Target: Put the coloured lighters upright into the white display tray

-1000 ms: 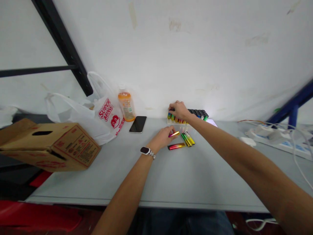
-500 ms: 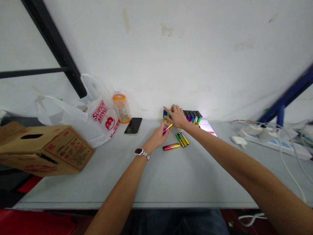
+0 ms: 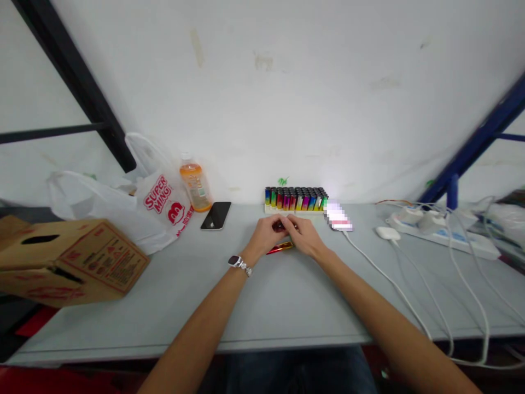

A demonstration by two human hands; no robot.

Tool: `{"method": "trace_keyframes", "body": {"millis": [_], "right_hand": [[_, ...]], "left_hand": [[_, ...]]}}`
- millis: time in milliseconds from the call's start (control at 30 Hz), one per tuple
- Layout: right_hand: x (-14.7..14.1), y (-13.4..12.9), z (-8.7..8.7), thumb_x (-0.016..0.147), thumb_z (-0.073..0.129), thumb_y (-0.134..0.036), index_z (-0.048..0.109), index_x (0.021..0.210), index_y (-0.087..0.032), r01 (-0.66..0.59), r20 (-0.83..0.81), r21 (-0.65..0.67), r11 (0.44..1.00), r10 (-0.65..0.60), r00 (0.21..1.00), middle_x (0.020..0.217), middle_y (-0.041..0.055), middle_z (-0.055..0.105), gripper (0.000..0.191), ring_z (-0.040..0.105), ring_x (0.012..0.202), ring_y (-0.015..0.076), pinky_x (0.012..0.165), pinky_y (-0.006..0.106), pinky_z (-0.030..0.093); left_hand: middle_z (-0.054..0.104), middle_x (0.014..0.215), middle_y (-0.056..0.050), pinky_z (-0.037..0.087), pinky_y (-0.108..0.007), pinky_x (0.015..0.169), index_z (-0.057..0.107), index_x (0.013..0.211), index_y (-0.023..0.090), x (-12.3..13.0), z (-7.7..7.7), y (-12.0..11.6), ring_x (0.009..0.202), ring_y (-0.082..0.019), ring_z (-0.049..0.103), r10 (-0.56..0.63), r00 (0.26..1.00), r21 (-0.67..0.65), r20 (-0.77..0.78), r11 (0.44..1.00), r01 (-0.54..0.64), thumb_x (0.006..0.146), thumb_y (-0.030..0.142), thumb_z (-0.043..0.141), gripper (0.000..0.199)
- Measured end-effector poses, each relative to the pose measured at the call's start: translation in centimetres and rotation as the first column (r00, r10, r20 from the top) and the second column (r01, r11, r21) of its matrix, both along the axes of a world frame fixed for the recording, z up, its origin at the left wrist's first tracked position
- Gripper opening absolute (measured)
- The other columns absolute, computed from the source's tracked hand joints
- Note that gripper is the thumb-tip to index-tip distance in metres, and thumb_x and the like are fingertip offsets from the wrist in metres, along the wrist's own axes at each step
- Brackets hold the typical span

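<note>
My left hand (image 3: 267, 235), with a watch on its wrist, is closed above the table just in front of a row of lighters. Fingertip to fingertip against it is my right hand (image 3: 304, 235), also closed. Between them something small and dark shows; the fingers hide most of it. Under the hands lies a shiny red-and-gold lighter-shaped piece (image 3: 280, 248), partly covered by the right hand. Behind them the colourful metallic lighters (image 3: 296, 200) with black tops stand upright, packed in a low pale tray (image 3: 273, 210) against the wall.
To the left are a cardboard box (image 3: 98, 262), a white plastic bag (image 3: 159, 210), an orange drink bottle (image 3: 196, 183) and a dark phone (image 3: 216, 215). On the right lie a lit phone (image 3: 338, 215) on a cable, a white charger (image 3: 388, 233) and a power strip (image 3: 447, 235) with trailing cords.
My right hand has come back from the lighters to meet the left, uncovering the row. The pink-and-gold piece in my left hand is now hidden. The view has shifted slightly right.
</note>
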State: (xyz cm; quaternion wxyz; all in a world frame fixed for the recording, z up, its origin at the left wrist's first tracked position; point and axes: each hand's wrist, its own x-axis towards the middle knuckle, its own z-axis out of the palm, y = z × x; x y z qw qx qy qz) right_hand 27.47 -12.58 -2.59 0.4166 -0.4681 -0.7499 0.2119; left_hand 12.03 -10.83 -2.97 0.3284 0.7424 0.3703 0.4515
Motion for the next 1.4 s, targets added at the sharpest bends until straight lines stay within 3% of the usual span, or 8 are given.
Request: {"method": "trace_keyframes", "body": {"millis": [200,300,400,533,733,900,1167,1400], "right_hand": [[-0.6,-0.4,-0.2,0.086,0.036,-0.082,0.047,0.06,-0.022,-0.14,-0.555,-0.371,0.918,-0.098,0.826,0.046,-0.0046,0.035,0.066,0.029,0.041,0.0101,0.041,0.025,0.021],[-0.1,-0.4,-0.1,0.08,0.038,-0.086,0.04,0.056,-0.024,-0.204,-0.672,-0.491,0.847,-0.219,0.708,0.041,-0.0085,0.023,0.066,0.016,0.037,0.0078,0.038,0.024,0.012],[0.2,-0.4,0.0,0.08,0.041,-0.082,0.04,0.055,-0.024,-0.193,-0.696,-0.498,0.845,-0.257,0.671,0.039,-0.0087,0.022,0.063,0.016,0.035,0.0074,0.036,0.023,0.011],[0.2,-0.2,-0.3,0.085,0.04,-0.071,0.039,0.051,-0.024,-0.092,-0.669,-0.467,0.88,-0.284,0.687,0.038,-0.0064,0.026,0.058,0.022,0.033,0.0081,0.034,0.023,0.015],[-0.2,-0.3,-0.3,0.088,0.037,-0.053,0.039,0.049,-0.024,-0.079,-0.678,-0.43,0.899,-0.264,0.686,0.037,-0.0055,0.027,0.048,0.023,0.032,0.0087,0.033,0.023,0.015],[-0.5,-0.7,-0.1,0.086,0.042,-0.063,0.038,0.054,-0.024,-0.109,-0.73,-0.434,0.894,-0.278,0.625,0.038,-0.0074,0.025,0.051,0.021,0.032,0.0078,0.033,0.022,0.015],[0.3,-0.7,0.2,0.077,0.038,-0.088,0.037,0.056,-0.024,-0.275,-0.812,-0.426,0.862,-0.23,0.537,0.039,-0.009,0.021,0.067,0.013,0.035,0.0066,0.035,0.021,0.009],[0.3,-0.2,-0.2,0.088,0.037,-0.067,0.038,0.053,-0.024,-0.136,-0.748,-0.479,0.867,-0.323,0.58,0.038,-0.0076,0.022,0.055,0.017,0.032,0.0075,0.034,0.022,0.011]], "left_hand": [[0.059,0.073,0.005,0.044,-0.023,0.063,0.051,0.113,0.019,1.6,0.5,-0.9,0.065,-0.011,0.055,-0.024,0.975,-0.024,0.223,0.999,0.03,0.073,0.031,0.079,0.05],[0.059,0.076,0.003,0.043,-0.023,0.063,0.05,0.107,0.02,1.0,1.0,-0.9,0.065,-0.01,0.053,0.049,0.98,0.018,0.19,0.998,-0.053,0.079,0.04,0.073,0.041],[0.056,0.067,0.002,0.04,-0.024,0.06,0.055,0.08,0.018,-0.5,1.1,-0.6,0.061,-0.01,0.049,0.036,0.994,0.051,-0.107,0.998,-0.031,0.086,0.041,0.063,0.025],[0.055,0.062,0.003,0.037,-0.025,0.055,0.057,0.077,0.018,-1.9,0.8,-0.2,0.058,-0.012,0.049,-0.049,0.944,-0.071,-0.327,0.997,0.027,0.079,0.048,0.07,0.033],[0.056,0.064,0.003,0.039,-0.025,0.055,0.056,0.073,0.018,-1.7,-0.3,-0.1,0.059,-0.012,0.05,-0.152,0.912,-0.173,-0.381,0.981,0.092,0.067,0.057,0.079,0.045],[0.059,0.064,0.003,0.038,-0.025,0.052,0.06,0.074,0.018,-1.6,-1.1,0.4,0.057,-0.013,0.051,-0.178,0.893,-0.175,-0.413,0.978,0.115,0.067,0.051,0.08,0.039],[0.066,0.074,-0.002,0.04,-0.027,0.063,0.066,0.077,0.018,-1.4,-1.6,1.1,0.069,-0.016,0.057,-0.017,0.874,0.024,-0.486,0.999,0.033,0.079,0.046,0.072,0.029],[0.067,0.079,-0.003,0.04,-0.028,0.064,0.067,0.082,0.018,-1.7,-2.2,1.5,0.073,-0.018,0.058,0.07,0.859,0.078,-0.507,0.996,-0.035,0.081,0.046,0.071,0.028]]}}
